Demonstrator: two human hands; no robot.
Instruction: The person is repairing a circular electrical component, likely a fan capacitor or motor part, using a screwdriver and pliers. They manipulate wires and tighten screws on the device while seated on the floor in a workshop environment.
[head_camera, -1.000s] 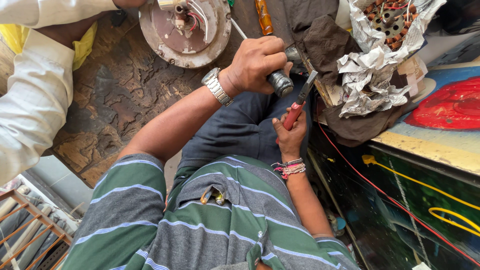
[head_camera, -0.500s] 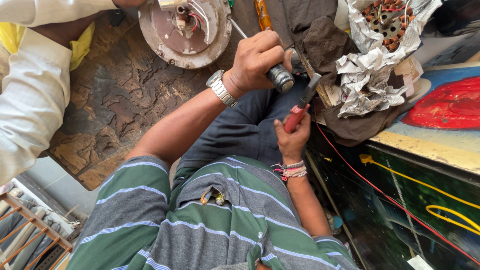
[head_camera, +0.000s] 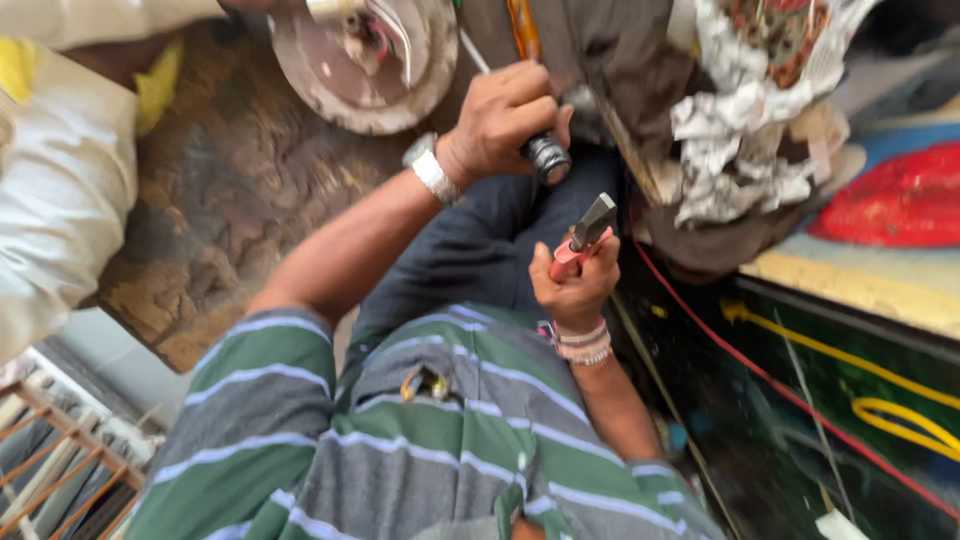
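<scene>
A: Pliers (head_camera: 583, 240), red-handled, are gripped in the right hand (head_camera: 573, 290), fingers closed round the handles, jaw tips raised. How might they handle?

B: Stiff and fairly heavy, it is judged; best held low on the handles. A dark round part (head_camera: 546, 157) is clasped by the left hand (head_camera: 503, 118), just above the pliers, beside crumpled paper (head_camera: 745, 150).

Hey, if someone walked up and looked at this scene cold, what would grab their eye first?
Most likely the two hands at centre: the left hand, with a silver wristwatch, grips a dark cylindrical part, and just below it the right hand holds red-handled pliers, jaws pointing up. Next come the round, grimy metal housing at top centre and the crumpled newspaper at upper right.
</scene>
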